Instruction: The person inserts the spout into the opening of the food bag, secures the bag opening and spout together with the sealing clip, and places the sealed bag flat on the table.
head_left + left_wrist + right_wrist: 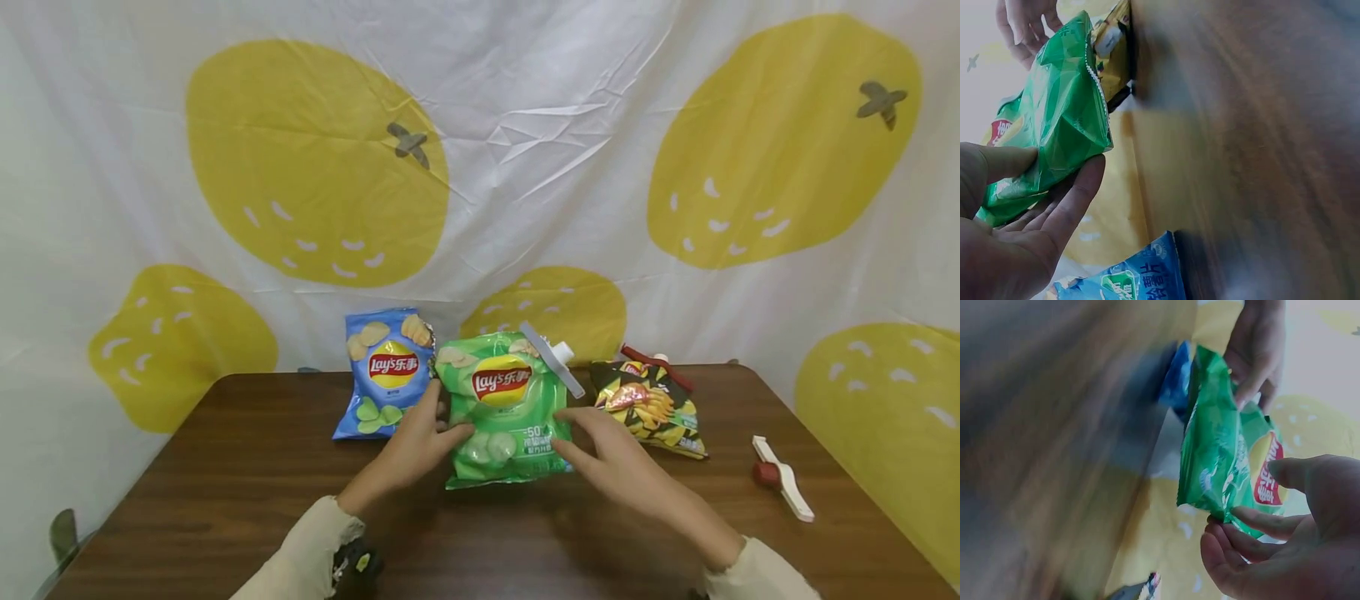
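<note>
A green bag of Lay's chips point(501, 410) stands tilted between both hands, its bottom above the table. My left hand point(414, 446) grips its left side, thumb on the front and fingers behind, as the left wrist view point(1029, 212) shows. At the right edge, my right hand point(626, 467) holds the bag with its fingertips; in the right wrist view the thumb point(1291, 474) lies toward the printed front. A grey bag clip point(551, 358) with a white spout cap point(561, 353) sits across the bag's upper right corner.
A blue Lay's bag point(386, 375) stands behind the left hand. Behind the right hand, a black and yellow chip bag point(647, 406) carries a red clip point(660, 367). A white clip point(786, 483) with a red cap point(766, 474) lies on the wooden table point(247, 500) at right. A patterned cloth point(525, 167) hangs behind.
</note>
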Demonstrator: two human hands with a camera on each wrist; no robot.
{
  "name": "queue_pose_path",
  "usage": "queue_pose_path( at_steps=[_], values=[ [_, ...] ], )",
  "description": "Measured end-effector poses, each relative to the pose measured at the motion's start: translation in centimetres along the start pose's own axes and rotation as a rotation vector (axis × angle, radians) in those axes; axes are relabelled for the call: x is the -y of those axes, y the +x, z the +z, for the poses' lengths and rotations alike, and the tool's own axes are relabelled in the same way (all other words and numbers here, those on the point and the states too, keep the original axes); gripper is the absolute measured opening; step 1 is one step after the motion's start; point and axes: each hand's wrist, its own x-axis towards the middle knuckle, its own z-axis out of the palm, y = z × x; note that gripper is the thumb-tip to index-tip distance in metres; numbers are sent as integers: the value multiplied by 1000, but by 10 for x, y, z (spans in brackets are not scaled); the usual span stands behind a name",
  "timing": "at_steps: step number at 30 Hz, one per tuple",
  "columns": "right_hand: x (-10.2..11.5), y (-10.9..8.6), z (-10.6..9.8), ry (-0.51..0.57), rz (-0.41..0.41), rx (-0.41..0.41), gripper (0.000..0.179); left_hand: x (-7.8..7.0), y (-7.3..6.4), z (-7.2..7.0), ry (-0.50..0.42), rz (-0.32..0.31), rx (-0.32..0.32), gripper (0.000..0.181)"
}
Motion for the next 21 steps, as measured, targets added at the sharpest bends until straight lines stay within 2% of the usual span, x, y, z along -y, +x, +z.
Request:
queue_pose_path(
  at_steps=[3, 8, 11, 16, 21],
  values=[
    [-5, 12, -3, -58, -32, -20, 38, 8, 11, 0, 13, -37, -11, 56],
    [-16, 29, -6, -137, -64, -43, 32, 26, 30, 2, 138, -63, -67, 55],
    [-23, 37, -7, -169, -68, -39, 30, 30, 40, 3, 183, -69, -84, 55],
    [-32, 47, -5, -198, -58, -19, 26, 34, 53, 5, 239, -103, -94, 59],
    [-38, 55, -2, -226, -9, -4, 23, 42, 65, 8, 306, -90, -117, 43]
  ],
)
